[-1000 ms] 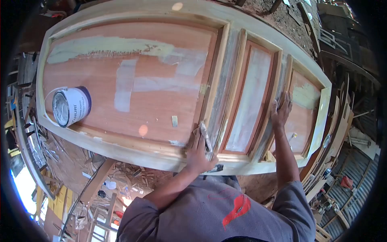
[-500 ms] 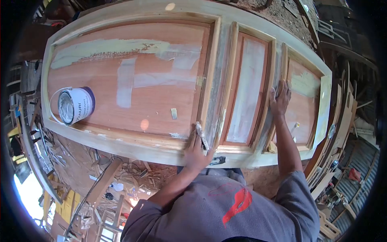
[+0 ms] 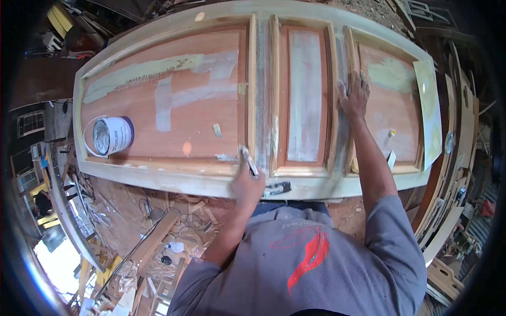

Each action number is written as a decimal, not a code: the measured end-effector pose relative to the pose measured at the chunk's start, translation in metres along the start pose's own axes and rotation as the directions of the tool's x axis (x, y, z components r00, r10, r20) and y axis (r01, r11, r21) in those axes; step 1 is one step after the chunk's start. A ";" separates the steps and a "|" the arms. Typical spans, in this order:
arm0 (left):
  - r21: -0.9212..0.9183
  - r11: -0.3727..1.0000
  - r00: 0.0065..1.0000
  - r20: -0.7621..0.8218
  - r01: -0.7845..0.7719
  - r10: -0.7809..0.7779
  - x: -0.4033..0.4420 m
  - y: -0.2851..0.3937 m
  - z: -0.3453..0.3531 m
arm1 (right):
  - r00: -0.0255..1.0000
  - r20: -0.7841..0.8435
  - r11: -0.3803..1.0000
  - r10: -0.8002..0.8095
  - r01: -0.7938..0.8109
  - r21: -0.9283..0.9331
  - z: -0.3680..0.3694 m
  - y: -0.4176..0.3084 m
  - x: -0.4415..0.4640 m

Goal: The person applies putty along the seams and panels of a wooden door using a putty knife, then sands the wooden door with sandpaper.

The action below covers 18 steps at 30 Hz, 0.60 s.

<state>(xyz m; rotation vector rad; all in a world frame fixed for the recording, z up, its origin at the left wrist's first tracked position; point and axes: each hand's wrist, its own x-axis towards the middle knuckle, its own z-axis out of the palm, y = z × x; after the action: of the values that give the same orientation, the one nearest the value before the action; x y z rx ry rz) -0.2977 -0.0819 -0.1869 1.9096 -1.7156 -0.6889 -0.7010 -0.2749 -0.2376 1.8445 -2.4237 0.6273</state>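
A large wooden panel door (image 3: 221,185) lies flat in front of me, with pale filler patches on its reddish panels. My left hand (image 3: 247,183) is closed around a narrow, putty-smeared tool (image 3: 250,161) at the lower right corner of the big left panel. The tool's exact kind is hard to make out. My right hand (image 3: 354,99) rests, fingers extended, on the moulding between the middle and right panels. Beside my left hand, a dark flat object (image 3: 278,188) lies on the door's near edge. A white putty can (image 3: 120,134) lies tipped on the left panel.
A small pale chip (image 3: 217,130) lies on the left panel, and a yellow-tipped piece (image 3: 391,132) on the right one. A pale sheet (image 3: 428,113) covers the door's right end. Wood scraps and a cable litter the floor (image 3: 158,231); boards (image 3: 464,121) stand at right.
The view has shifted, so much of the door appears farther left. My left hand still holds the tool near the same panel corner. My right hand stays on the moulding.
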 end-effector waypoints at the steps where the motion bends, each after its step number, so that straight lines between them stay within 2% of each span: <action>1: 0.041 0.995 0.995 0.055 0.086 -0.088 0.004 0.010 -0.006 | 1.000 0.011 1.000 0.007 -0.008 0.018 -0.002 -0.001 -0.004; 3: 0.125 0.965 0.960 0.138 0.229 -0.245 0.051 0.034 -0.006 | 1.000 0.006 0.998 0.021 -0.021 0.053 -0.005 -0.003 0.001; 4: 0.081 0.948 0.920 0.225 0.309 -0.320 0.069 0.046 -0.009 | 1.000 0.013 1.000 0.019 -0.019 0.024 -0.002 0.000 0.000; 7: 0.062 0.981 0.983 0.018 0.182 -0.183 0.039 0.035 -0.001 | 1.000 -0.026 0.998 -0.010 0.012 0.058 0.002 0.006 0.002; 10: 0.092 0.981 0.967 0.176 0.170 -0.184 0.005 -0.004 -0.023 | 1.000 -0.017 0.993 -0.005 0.007 0.115 -0.007 0.002 -0.001; 12: 0.003 0.981 0.941 0.284 0.193 -0.186 0.016 -0.014 -0.046 | 1.000 -0.028 0.988 -0.011 0.015 0.151 -0.014 0.001 -0.006; 13: -0.046 0.978 0.926 0.334 0.205 -0.178 0.024 0.006 -0.060 | 0.999 -0.039 0.987 -0.011 0.017 0.163 -0.012 0.005 -0.009; 14: -0.449 0.746 0.857 0.400 0.492 -0.324 0.021 0.029 -0.072 | 0.999 -0.052 0.985 -0.013 0.022 0.173 -0.010 0.008 -0.008; 17: -0.624 0.622 0.880 0.319 0.474 -0.351 -0.006 0.053 -0.092 | 0.974 -0.226 0.951 0.026 0.045 0.305 -0.015 0.011 -0.021; 18: -0.578 0.671 0.886 0.312 0.464 -0.344 -0.023 0.055 -0.095 | 0.980 -0.197 0.911 0.015 0.068 0.407 -0.026 0.007 -0.032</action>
<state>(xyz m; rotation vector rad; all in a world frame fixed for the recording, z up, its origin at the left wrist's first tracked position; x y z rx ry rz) -0.2791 -0.0626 -0.0777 1.7419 -0.9117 -1.4464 -0.7042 -0.2355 -0.2241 1.8293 -2.2605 1.3406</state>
